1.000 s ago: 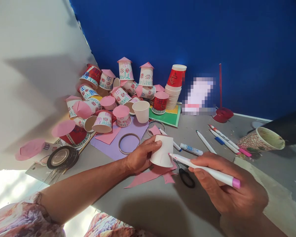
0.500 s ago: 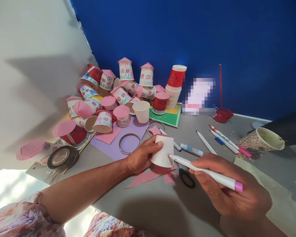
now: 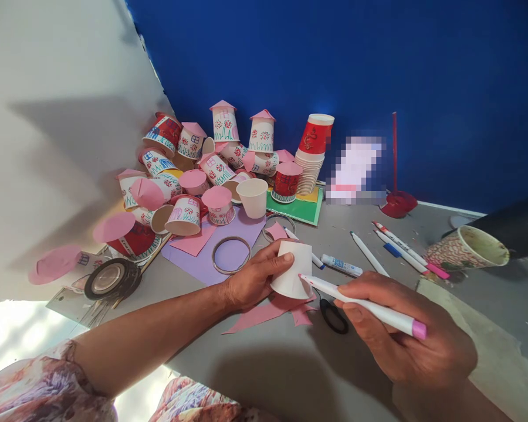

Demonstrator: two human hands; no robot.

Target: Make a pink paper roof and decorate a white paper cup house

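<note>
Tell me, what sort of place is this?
Most likely a craft corner, though I can't tell whether at home or in a workshop. Signs: a marker with its tip at a white cup, a pile of cups with pink roofs, and pink paper scraps.

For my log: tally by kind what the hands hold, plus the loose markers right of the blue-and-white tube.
Cup in left hand: 1
Marker in right hand: 1
Loose markers right of the tube: 3
Total: 5
</note>
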